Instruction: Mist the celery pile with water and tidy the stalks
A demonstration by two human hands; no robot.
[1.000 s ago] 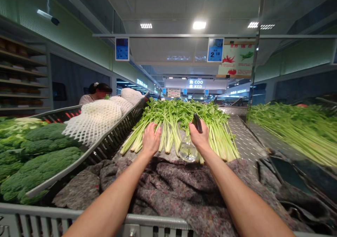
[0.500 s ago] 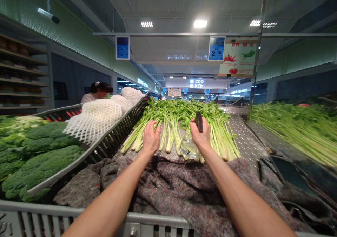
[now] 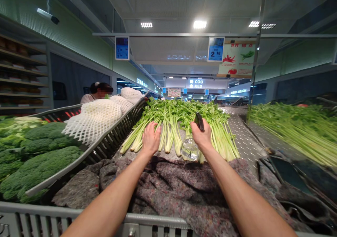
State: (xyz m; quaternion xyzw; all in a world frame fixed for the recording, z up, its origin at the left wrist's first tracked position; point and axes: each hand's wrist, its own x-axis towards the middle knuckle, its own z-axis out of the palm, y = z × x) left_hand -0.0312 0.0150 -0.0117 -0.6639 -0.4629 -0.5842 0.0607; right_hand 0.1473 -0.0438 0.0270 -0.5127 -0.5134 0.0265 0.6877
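Observation:
Bunches of celery [image 3: 168, 124] lie side by side on a sloping metal shelf, leaves away from me and pale stalk ends towards me. My right hand [image 3: 201, 135] is closed round the neck of a spray bottle [image 3: 190, 150]. Its dark spray head sticks up above my fingers, and the clear bottom hangs over the stalks. Above the left part of the celery is my left hand [image 3: 152, 137], fingers apart and holding nothing; I cannot tell whether it touches the stalks.
A grey mottled blanket [image 3: 168, 188] covers the front of the shelf, behind a grey slatted rail [image 3: 155, 220]. Broccoli [image 3: 47, 160] and white foam netting [image 3: 97, 114] lie left of a slatted divider [image 3: 105, 135]. A mirror [image 3: 295, 131] stands on the right. Another person [image 3: 98, 89] is beyond the netting.
The spray head in my right hand has tilted slightly, and the clear bottle shows a little more. My left hand has hardly moved.

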